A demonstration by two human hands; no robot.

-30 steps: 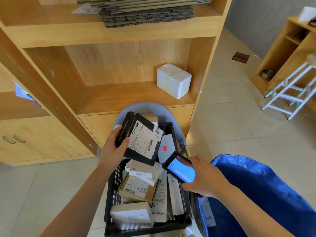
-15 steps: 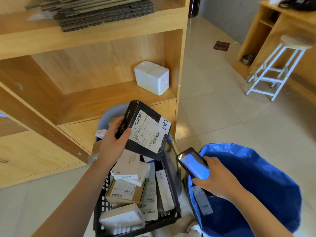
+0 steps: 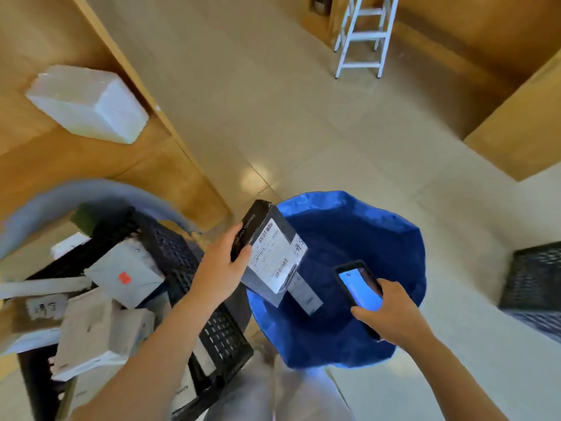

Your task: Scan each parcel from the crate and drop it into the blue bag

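While your left hand [image 3: 223,270] grips the black parcel [image 3: 270,253] by its near long edge, thumb on the white label and fingers wrapped behind, the blue bag [image 3: 391,238] gapes wide on the floor, its mouth directly below and beyond that grip. The parcel is tilted, its far end over the bag's rim, its lower corner above the opening. To the left of your left grip stands the black crate [image 3: 170,244], heaped with pale boxes; one grey box [image 3: 130,268] with a red sticker lies on top, well apart from your fingers. Past the crate, a white foam block [image 3: 88,104] rests on the wooden shelf [image 3: 127,162]. Down inside the bag, just under the held parcel, lies a narrow pale parcel [image 3: 303,291]. Your right hand [image 3: 391,314] clasps the scanner [image 3: 359,287], fingers curled round its lower body, its blue screen facing up over the bag's right half, clear of the parcel in your other grip.
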